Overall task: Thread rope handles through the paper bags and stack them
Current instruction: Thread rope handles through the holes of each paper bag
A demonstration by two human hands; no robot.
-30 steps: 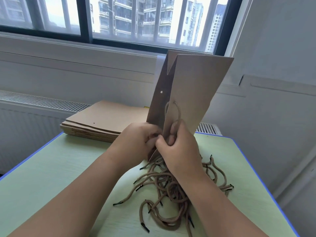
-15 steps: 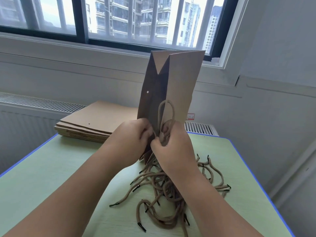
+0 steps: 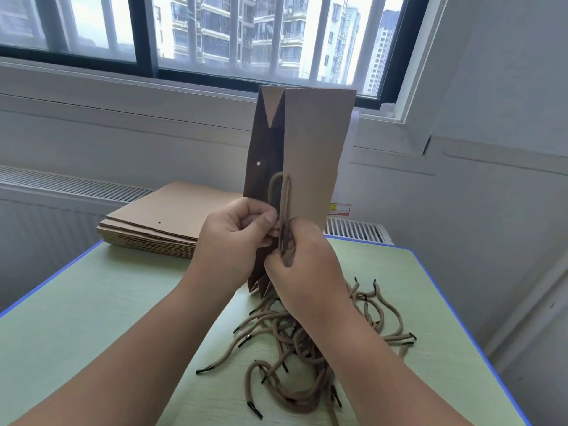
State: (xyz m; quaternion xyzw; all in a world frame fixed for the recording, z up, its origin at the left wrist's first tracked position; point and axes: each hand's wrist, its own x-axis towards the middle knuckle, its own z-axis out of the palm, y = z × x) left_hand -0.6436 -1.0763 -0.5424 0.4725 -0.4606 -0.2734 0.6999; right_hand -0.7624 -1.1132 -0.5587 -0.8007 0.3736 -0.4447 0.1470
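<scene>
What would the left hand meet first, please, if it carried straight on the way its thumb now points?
The left hand points its thumb rightward, so it would at once meet the rope handle looped along the edge of the paper bag, with the right hand just beyond, though depth is unclear.

Room setting. A pale green bench [image 3: 76, 318] with a blue edge fills the field from 6 to 9 o'clock. At 12 o'clock a dark-framed window [image 3: 147, 35] admits daylight and shows apartment towers [image 3: 215, 26]. Beneath it are a grey-white panelled wall [image 3: 153, 118] and, at 9 o'clock, a slatted radiator cover [image 3: 70, 184]. A plain side wall [image 3: 507, 87] stands at 2 o'clock.
</scene>
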